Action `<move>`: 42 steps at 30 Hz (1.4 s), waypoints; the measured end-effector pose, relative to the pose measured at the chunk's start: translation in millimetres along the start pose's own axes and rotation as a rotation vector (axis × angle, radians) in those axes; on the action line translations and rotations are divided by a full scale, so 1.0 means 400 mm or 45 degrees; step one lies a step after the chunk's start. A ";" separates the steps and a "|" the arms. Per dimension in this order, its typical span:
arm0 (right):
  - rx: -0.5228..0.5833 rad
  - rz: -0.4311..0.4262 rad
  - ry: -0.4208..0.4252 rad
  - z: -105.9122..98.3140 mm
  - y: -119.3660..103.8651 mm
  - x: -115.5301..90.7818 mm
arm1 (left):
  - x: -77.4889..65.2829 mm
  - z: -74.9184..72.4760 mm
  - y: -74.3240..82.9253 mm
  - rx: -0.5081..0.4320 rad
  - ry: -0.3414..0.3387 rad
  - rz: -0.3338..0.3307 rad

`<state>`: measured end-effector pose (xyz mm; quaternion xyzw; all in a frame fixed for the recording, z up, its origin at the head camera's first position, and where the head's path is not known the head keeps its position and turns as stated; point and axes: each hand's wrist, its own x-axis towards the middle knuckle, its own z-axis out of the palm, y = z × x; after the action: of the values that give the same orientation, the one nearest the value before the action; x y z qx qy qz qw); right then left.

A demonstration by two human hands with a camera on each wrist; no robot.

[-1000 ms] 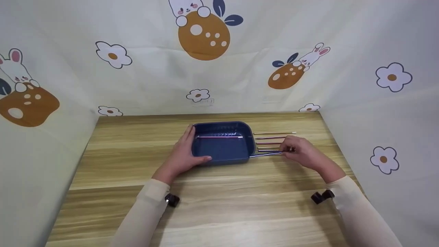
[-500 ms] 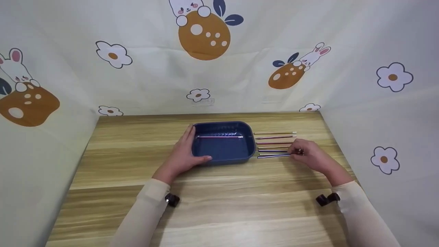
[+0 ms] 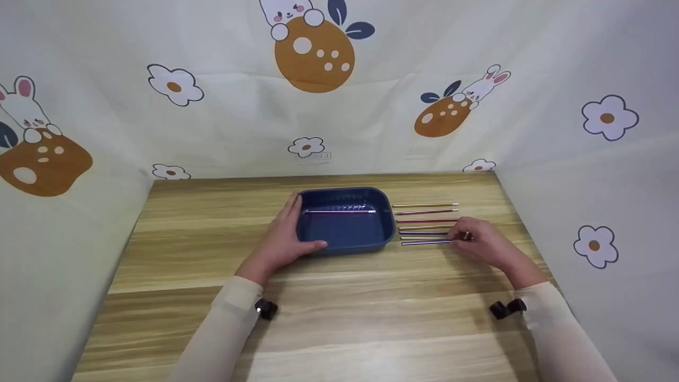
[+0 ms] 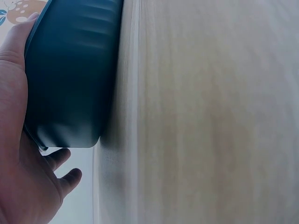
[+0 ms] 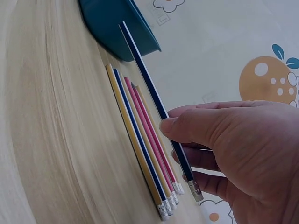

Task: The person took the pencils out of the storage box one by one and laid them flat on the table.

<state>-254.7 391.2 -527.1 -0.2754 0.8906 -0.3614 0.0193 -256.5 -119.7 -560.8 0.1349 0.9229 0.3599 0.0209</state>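
Note:
A dark blue plastic bin [image 3: 345, 233] stands on the table, with one reddish pencil [image 3: 339, 212] lying inside. My left hand [image 3: 281, 241] holds its left end, the thumb over the front rim and the fingers along the left side; two fingertips stick out past the bin in the left wrist view. Between thumb and fingers, my right hand [image 5: 252, 149] pinches a navy-and-white striped pencil [image 5: 147, 77] near its eraser end. That pencil is raised over a row of pencils [image 5: 140, 140], its far end pointing toward the bin.
The row holds several yellow, blue-striped and pink pencils side by side, their white erasers [image 5: 169, 207] away from the bin. The wooden table [image 3: 339, 313] ends at a pale patterned curtain [image 3: 233, 127] behind and at the sides. A small black camera [image 3: 507, 309] sits on each wrist.
My right hand has moved to the right with the striped pencil, whose far end has drawn away from the bin's right wall. The left hand and the bin have stayed put.

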 end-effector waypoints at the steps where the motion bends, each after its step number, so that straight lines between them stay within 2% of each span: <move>1: -0.007 0.004 0.002 0.002 0.003 -0.001 | 0.000 0.000 0.000 0.002 0.000 -0.003; 13: -0.021 0.114 0.034 0.034 0.040 -0.012 | 0.001 0.004 -0.004 -0.014 0.009 -0.005; 29: 0.000 0.178 0.045 0.047 0.064 -0.020 | 0.001 0.005 -0.003 -0.032 0.001 -0.005; 42: -0.047 0.109 0.078 0.061 0.080 -0.019 | 0.001 0.006 -0.001 -0.023 0.008 -0.006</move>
<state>-257.8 398.4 -567.3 -0.2260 0.9084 -0.3519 0.0022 -256.8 -118.6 -562.8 0.1315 0.9200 0.3687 0.0200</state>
